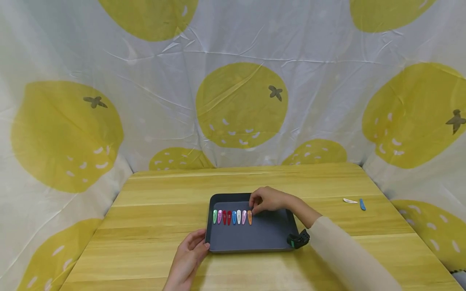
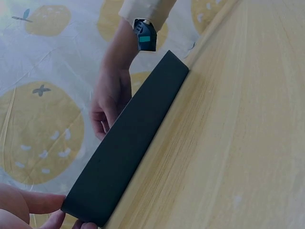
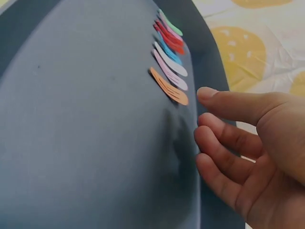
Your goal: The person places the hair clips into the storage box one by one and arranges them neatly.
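A row of snap hair clips lies side by side in a dark baking tray (image 1: 255,238). From left to right they run green (image 1: 215,217), pink, two red, blue, white, pink and orange. My right hand (image 1: 269,199) hovers over the tray beside the orange hair clip (image 3: 169,87). In the right wrist view its fingers are loosely bent, with nothing between them and the thumb apart from the clip. My left hand (image 1: 190,254) holds the tray's near left corner, thumb at the rim; the left wrist view shows the fingers around that corner (image 2: 86,210).
On the wooden table (image 1: 153,210), right of the tray, lie a white hair clip (image 1: 350,201) and a blue hair clip (image 1: 362,204). A lemon-print curtain (image 1: 320,101) hangs behind and along the sides. A black wrist camera (image 1: 298,239) sits at the right wrist, over the tray's near right corner.
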